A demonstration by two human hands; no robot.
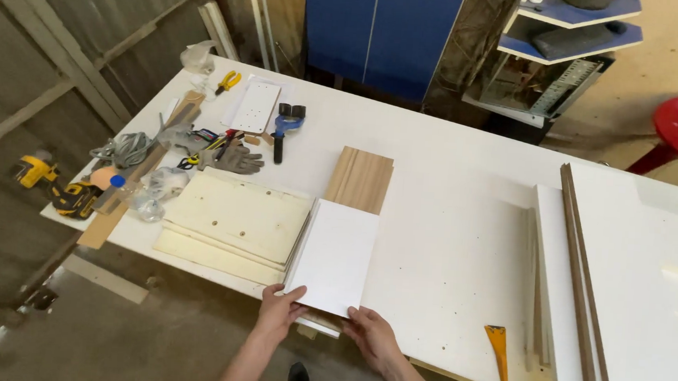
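Both hands, left hand (pixel 280 312) and right hand (pixel 372 336), grip the near edge of the white panel (pixel 334 255) lying just beyond them.

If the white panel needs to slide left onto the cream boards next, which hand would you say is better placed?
Probably the left hand: it grips the white panel at its near left corner, right beside the cream boards. The right hand holds the near right corner, farther from them.

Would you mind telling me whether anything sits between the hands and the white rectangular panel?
Nothing visible does: the left hand and right hand both already grip the near edge of the white rectangular panel.
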